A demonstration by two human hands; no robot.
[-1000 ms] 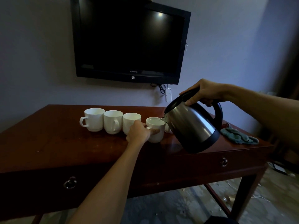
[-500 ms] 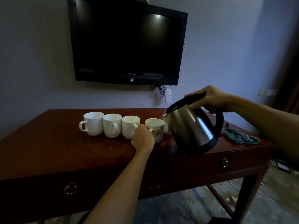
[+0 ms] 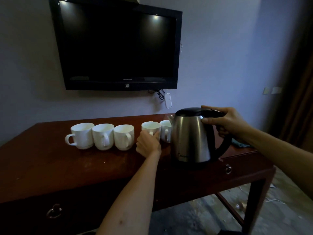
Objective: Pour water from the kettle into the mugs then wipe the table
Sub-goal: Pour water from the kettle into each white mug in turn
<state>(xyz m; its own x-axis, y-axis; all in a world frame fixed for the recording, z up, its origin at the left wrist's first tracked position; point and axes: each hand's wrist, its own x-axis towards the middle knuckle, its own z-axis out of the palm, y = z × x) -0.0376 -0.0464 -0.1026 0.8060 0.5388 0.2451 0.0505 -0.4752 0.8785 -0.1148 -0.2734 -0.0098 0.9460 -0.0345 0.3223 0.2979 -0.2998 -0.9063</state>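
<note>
With the right hand (image 3: 225, 123) gripping the upright kettle (image 3: 191, 136) near the table (image 3: 50, 167) front edge and the left hand (image 3: 148, 144) curled round the fourth mug (image 3: 150, 127), any jerk risked spilling onto neighbouring mugs.

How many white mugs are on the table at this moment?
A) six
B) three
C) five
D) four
C: five white mugs stand in a row on the table; the left hand holds the fourth from the left, and the fifth is partly behind the kettle.
</note>
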